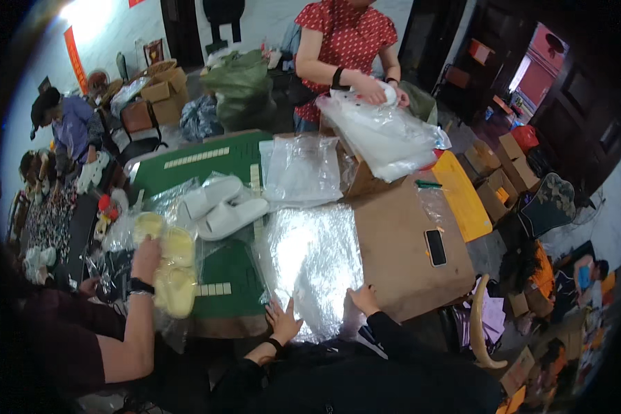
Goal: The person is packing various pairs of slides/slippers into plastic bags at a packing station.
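A large shiny clear plastic bag (310,255) lies flat on the table in front of me. My left hand (283,321) rests on its near left edge with fingers spread. At the bag's near right edge, my right hand (363,301) lies with fingers stretched out, nothing visible in it. To the left of the bag sit two white slippers (236,218), close together. Beyond it is a stack of clear plastic bags (302,169).
At left a co-worker's hand (147,259) touches yellow slippers (179,247). Across the table, a person in a red dotted top (348,41) handles a bulging plastic bag (386,141). A phone (435,248) lies on brown cardboard (393,241). A curved wooden piece (477,331) rises at the right.
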`<state>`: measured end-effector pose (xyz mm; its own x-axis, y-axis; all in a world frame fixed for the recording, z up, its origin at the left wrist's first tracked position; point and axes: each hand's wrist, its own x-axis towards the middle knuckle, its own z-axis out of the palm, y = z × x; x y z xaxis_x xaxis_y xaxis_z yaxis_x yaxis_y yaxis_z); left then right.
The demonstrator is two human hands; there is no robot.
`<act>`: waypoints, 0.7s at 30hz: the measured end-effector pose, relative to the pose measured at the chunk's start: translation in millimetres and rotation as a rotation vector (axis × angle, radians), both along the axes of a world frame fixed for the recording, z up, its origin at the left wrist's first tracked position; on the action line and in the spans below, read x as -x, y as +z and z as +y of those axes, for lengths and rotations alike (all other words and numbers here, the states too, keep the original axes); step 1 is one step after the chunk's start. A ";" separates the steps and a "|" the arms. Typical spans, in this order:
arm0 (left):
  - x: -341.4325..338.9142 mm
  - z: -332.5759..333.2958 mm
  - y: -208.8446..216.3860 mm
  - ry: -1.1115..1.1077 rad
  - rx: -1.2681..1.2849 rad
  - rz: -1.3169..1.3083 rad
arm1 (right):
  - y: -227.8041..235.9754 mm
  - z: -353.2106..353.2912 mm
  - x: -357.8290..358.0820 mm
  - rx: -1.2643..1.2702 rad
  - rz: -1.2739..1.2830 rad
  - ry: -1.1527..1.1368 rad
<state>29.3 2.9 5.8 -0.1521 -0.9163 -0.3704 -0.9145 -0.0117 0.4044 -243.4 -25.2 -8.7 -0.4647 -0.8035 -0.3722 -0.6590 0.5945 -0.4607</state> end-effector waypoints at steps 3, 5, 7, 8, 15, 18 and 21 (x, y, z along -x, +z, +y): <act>4.9 -5.1 8.1 -0.008 -0.031 -0.032 | 5.9 -5.6 5.1 0.013 0.004 0.060; 2.8 -2.3 2.4 -0.004 -0.020 -0.064 | 3.7 -9.3 15.1 0.089 -0.278 0.043; -5.0 5.1 -0.7 0.017 -0.015 -0.087 | 42.0 -7.8 5.7 0.176 -0.636 -0.020; -2.8 3.5 -2.5 0.005 -0.006 -0.092 | 43.2 -6.3 12.8 0.187 -0.641 -0.032; -7.3 -5.1 -1.8 -0.098 -0.049 -0.165 | -7.3 -2.4 32.7 0.226 -0.881 -0.011; -3.8 -3.3 -8.4 -0.072 -0.057 -0.118 | -12.1 -12.4 38.0 0.107 -0.954 -0.028; 1.3 0.7 -14.1 -0.099 -0.049 -0.178 | -22.2 -12.0 40.6 0.066 -1.039 -0.071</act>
<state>28.0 3.5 -8.3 -0.1686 -0.8805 -0.4430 -0.9692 0.0663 0.2371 -283.9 -37.1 -30.9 0.0126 -0.8199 -0.5724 0.1158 0.5697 -0.8136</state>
